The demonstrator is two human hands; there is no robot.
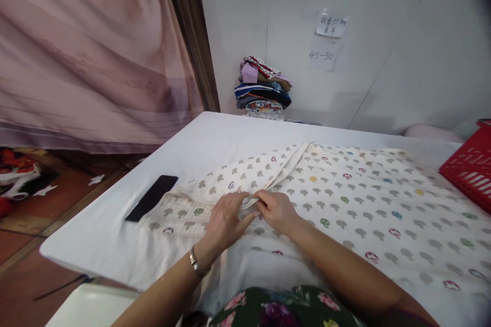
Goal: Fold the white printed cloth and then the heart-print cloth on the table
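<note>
A cream cloth printed with grey and coloured mushrooms lies spread over the white table. Part of its left side is turned over, and a hemmed edge runs slantwise toward the far side. My right hand pinches that edge near the middle of the cloth, fingers closed. Just to its left, my left hand has its thumb and fingers curved apart around the same edge, thumb pointing at the right hand. Whether the left fingertips press on the fabric is hard to make out. A metal bracelet circles the left wrist.
A black phone lies left of the cloth on the white table. At the right edge stands a red plastic basket. Folded fabrics are stacked beyond the far edge. A pink curtain hangs at left.
</note>
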